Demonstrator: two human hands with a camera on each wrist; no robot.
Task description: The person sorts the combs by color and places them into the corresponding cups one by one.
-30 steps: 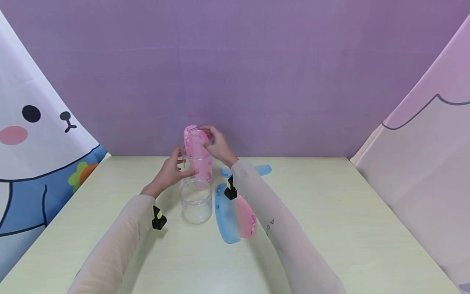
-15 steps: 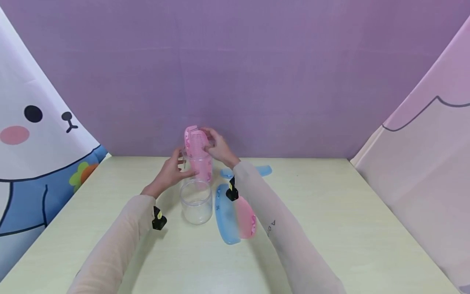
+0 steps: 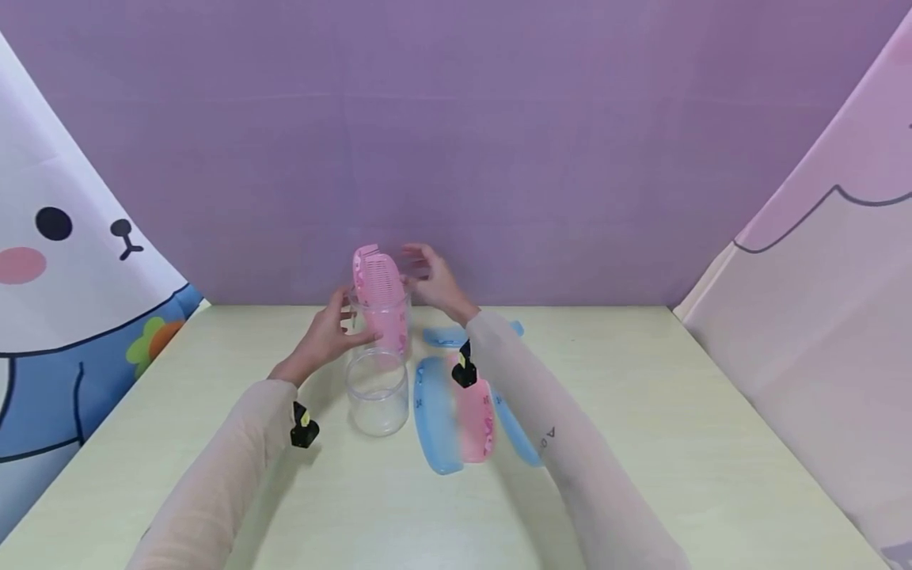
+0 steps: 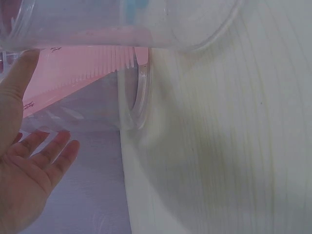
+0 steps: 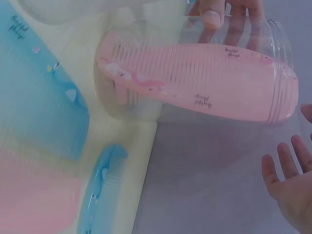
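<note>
My left hand [image 3: 326,334] holds a clear plastic jar [image 5: 141,109] from its left side, thumb in front and fingers behind. In the jar stand two pink combs [image 3: 381,279], their tops rising above the rim. To the right of the rim, my right hand [image 3: 438,285] is apart from the combs, its fingers spread and holding nothing. The right wrist view shows those fingers beyond the jar's mouth. A second clear jar [image 3: 378,410], with nothing inside, stands upright just in front of the first one.
Right of the jars lie a blue comb [image 3: 431,419] and a pink comb [image 3: 476,431] side by side. Another blue comb [image 3: 518,434] is partly under my right sleeve. A further blue comb [image 3: 445,338] lies behind. A purple cloth [image 3: 541,158] hangs at the table's back edge.
My right hand has let go of the pink comb and moved slightly right, away from the jar. The combs stay in the jar; my left hand still holds it.
</note>
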